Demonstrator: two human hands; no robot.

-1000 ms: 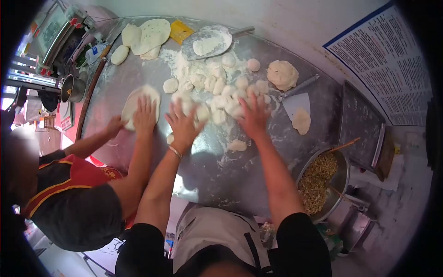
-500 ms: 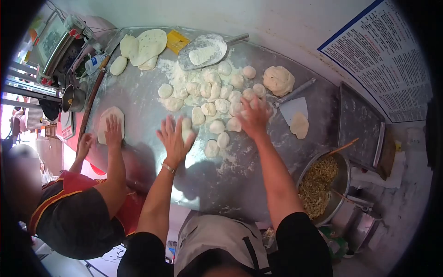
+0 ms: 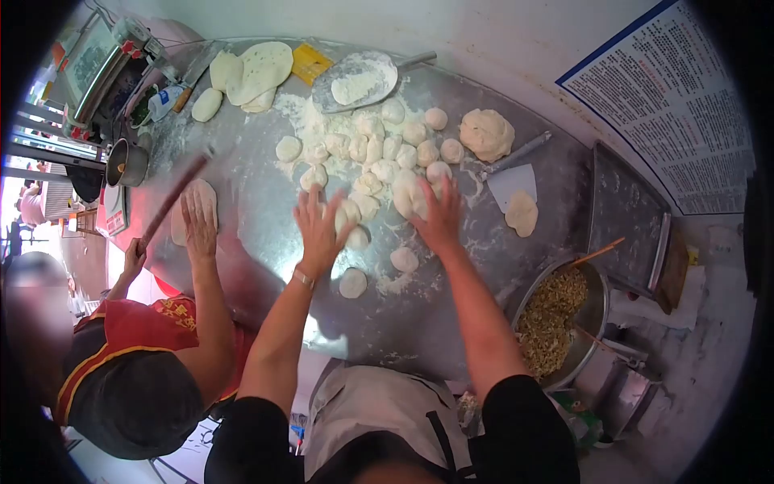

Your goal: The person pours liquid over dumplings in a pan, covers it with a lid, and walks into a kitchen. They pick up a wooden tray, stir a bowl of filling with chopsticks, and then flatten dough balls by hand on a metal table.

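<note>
Fingers spread, my left hand [image 3: 320, 234] is at the left side of some small dough pieces [image 3: 348, 213] on the metal worktable [image 3: 387, 331]. My right hand [image 3: 439, 216] also has its fingers apart and touches dough pieces [image 3: 406, 194] at the right of the group; its fingertips partly cover them. Between and beyond my hands lie several floury dough balls [image 3: 389, 171]. Nearer to me are a flattened round dough piece [image 3: 352, 283] and another dough piece [image 3: 404, 260], apart from both hands.
At left, a co-worker holds a rolling pin [image 3: 173, 198], other hand on a dough sheet [image 3: 211, 198]. A flour scoop [image 3: 383, 77] and large dough lump [image 3: 487, 135] lie behind. At right stand a scraper [image 3: 509, 184], filling bowl [image 3: 598, 323] and tray [image 3: 625, 222].
My left hand has moved right and away from me; my right hand has shifted slightly left and nearer. Dough pieces between them have shifted. The co-worker has lifted the rolling pin from the table.
</note>
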